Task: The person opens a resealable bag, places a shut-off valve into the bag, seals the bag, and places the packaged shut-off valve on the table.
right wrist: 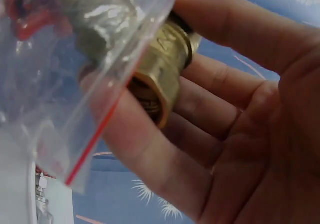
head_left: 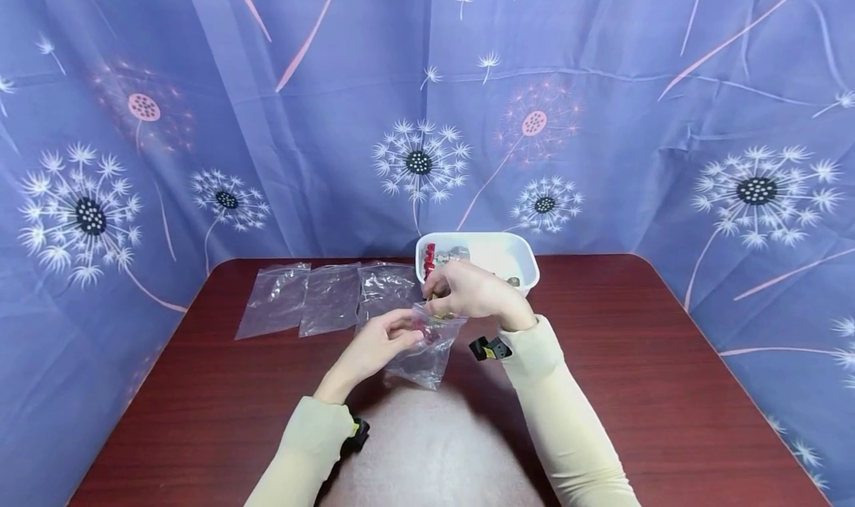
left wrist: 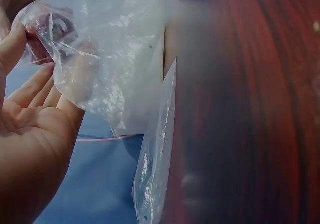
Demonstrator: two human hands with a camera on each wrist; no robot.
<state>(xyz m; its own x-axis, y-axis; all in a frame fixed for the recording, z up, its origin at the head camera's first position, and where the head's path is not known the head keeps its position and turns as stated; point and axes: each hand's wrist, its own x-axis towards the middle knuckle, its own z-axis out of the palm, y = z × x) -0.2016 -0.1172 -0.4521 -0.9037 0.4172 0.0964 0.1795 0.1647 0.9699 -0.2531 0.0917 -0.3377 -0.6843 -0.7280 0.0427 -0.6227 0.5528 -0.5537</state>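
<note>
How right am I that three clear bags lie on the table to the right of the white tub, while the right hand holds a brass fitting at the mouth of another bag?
One slip: the three clear bags lie to the left of the white tub, as the head view shows. The right hand does hold a brass fitting at the mouth of another bag.

Head view: high, on the near side of the held bag; faces forward and down; widest and farthest, taking in table and curtain. Left wrist view: close to the bag, facing it, turned sideways; shares bag and table with head view. Right wrist view: closest, facing bag and curtain; shares both with left wrist view.
</note>
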